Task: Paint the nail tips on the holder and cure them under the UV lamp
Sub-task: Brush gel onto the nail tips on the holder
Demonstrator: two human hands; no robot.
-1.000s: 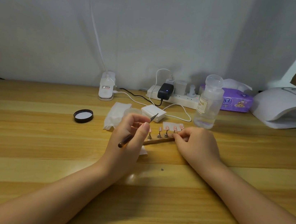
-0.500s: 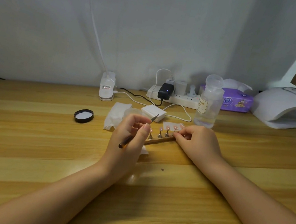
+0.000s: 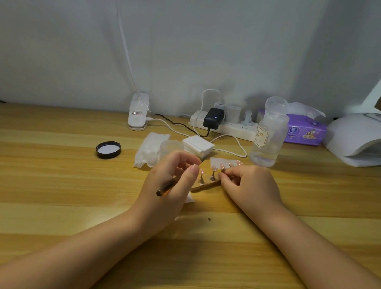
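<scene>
I am partway through the painting, as far as I can judge: the nail tips (image 3: 212, 169) standing on their little posts on the wooden holder (image 3: 204, 187) show a pinkish colour, though they are too small for me to tell which are finished and which are bare. The curing looks wholly ahead of me, since the holder sits on the desk (image 3: 35, 172) between my hands, well apart from the UV lamp (image 3: 364, 140) at the far right. My left hand (image 3: 169, 185) has its fingers curled in a pinching grip round the brush (image 3: 167, 186), whose dark handle sticks out toward me and whose tip points up and away, just beside the leftmost nail tip. My right hand (image 3: 249, 188) rests knuckles-up on the desk, fingers curled, with its fingertips at the right end of the holder, pinching it to steady it, I think; the exact contact is hidden. Both forearms lie low across the desk, angled inward toward the holder. A black lid (image 3: 108, 149) lies off to the left.
</scene>
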